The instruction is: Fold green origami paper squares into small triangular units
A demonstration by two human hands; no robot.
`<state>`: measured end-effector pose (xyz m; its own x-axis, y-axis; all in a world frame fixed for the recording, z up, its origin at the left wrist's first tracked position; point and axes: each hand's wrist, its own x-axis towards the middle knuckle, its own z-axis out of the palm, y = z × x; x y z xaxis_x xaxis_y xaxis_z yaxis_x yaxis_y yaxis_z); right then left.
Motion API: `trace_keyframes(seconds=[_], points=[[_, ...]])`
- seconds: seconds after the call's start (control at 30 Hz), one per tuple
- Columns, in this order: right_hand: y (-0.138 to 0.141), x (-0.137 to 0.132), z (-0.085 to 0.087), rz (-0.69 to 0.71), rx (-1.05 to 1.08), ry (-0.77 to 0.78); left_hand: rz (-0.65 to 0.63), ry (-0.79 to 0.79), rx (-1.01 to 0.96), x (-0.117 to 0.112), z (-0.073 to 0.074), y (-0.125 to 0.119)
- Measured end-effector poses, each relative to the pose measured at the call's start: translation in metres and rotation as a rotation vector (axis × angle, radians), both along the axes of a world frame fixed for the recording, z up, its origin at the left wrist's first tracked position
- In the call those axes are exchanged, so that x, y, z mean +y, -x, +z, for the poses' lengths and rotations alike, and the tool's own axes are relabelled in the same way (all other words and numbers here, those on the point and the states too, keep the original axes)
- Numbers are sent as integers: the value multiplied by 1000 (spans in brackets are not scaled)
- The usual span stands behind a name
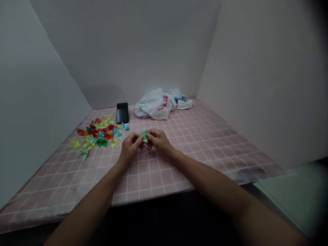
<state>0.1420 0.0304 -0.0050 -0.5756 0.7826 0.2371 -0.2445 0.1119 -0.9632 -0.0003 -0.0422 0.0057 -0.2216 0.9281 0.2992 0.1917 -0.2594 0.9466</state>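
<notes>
A small green piece of folded paper [144, 136] is held between my two hands, above the middle of the table. My left hand [131, 145] pinches its left edge between thumb and fingers. On the other side, my right hand [159, 140] grips its upper right part the same way. Something small and pinkish shows below the paper between the hands, too small to make out. To the left of my hands lies a loose pile of folded paper pieces [102, 131] in red, orange, yellow, green and light blue.
A black phone [122, 113] lies behind the pile. Farther back, a crumpled white plastic bag [153, 104] with red print sits beside a blue and white packet [179, 97]. Pink checked cloth [202, 136] covers the table, with pale walls [143, 51] around three sides.
</notes>
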Motion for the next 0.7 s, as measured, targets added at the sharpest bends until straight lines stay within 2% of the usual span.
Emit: trace_keyframes(seconds=[0.1, 0.3, 0.47, 0.7], points=[[-1, -1, 0, -31, -14, -17, -5, 36, -139, 1, -1, -1], [1, -4, 1, -118, -56, -45, -10, 61, -219, 0, 1, -5], [2, -8, 3, -67, -12, 39, -1, 62, -187, -1, 3, -5], [1, -9, -1, -77, -40, 30, 54, 52, -109, -1, 2, -4]])
